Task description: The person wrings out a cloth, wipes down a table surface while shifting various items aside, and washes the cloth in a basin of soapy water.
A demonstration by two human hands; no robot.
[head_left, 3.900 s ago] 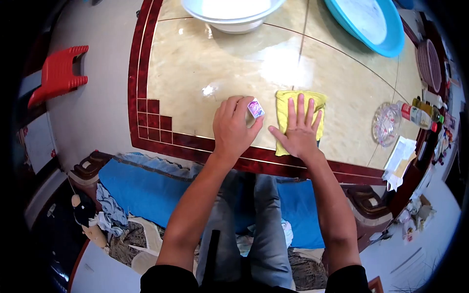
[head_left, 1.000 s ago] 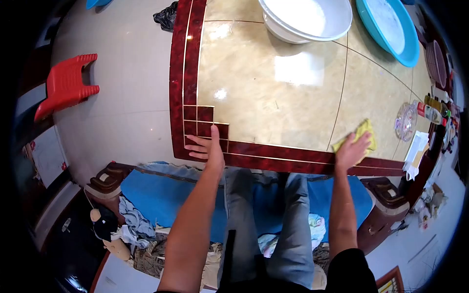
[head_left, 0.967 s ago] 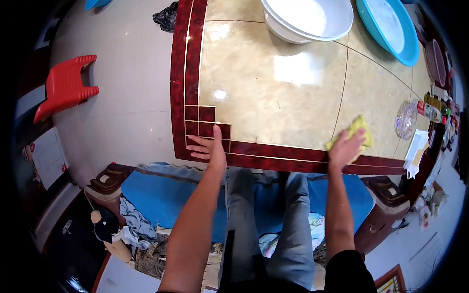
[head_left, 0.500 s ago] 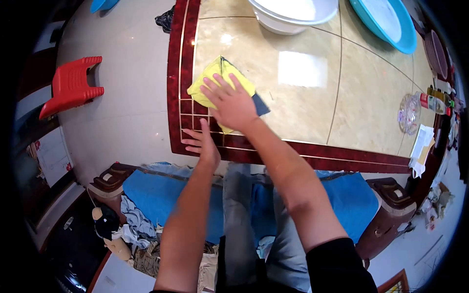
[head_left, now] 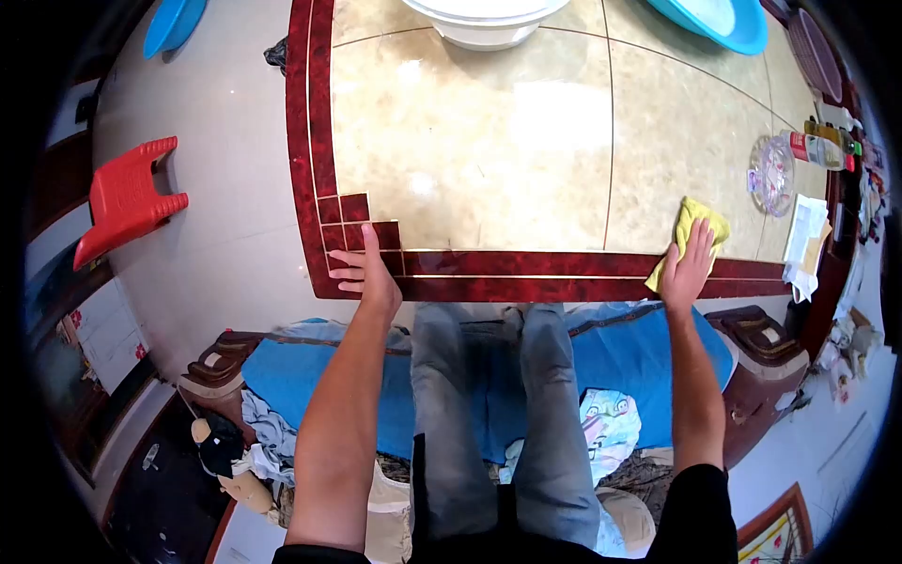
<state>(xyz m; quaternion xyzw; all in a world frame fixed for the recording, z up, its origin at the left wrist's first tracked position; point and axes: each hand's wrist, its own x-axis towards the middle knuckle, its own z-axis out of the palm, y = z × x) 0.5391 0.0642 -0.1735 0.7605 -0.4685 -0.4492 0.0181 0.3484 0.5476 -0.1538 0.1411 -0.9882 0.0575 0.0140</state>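
My right hand (head_left: pixel 689 269) presses flat on a yellow cloth (head_left: pixel 707 218) at the near edge of the table (head_left: pixel 451 160), toward its right side. Its fingers stretch forward over the cloth, which looks bunched and partly hidden beneath the palm. My left hand (head_left: pixel 374 274) rests at the near left corner, on or just above the dark red tiled border (head_left: pixel 507 287). It holds nothing, with its fingers apart.
On the table are a white basin (head_left: pixel 484 30), a blue basin (head_left: pixel 747 33), a clear glass bowl (head_left: pixel 772 179), bottles (head_left: pixel 816 150) and papers (head_left: pixel 805 246). A red stool (head_left: pixel 127 200) stands left. A blue-covered sofa (head_left: pixel 282 376) lies behind my legs.
My right hand has swept the yellow cloth from the table's left part to the right along the near edge. The cloth has bunched up. My left hand stays near the left corner.
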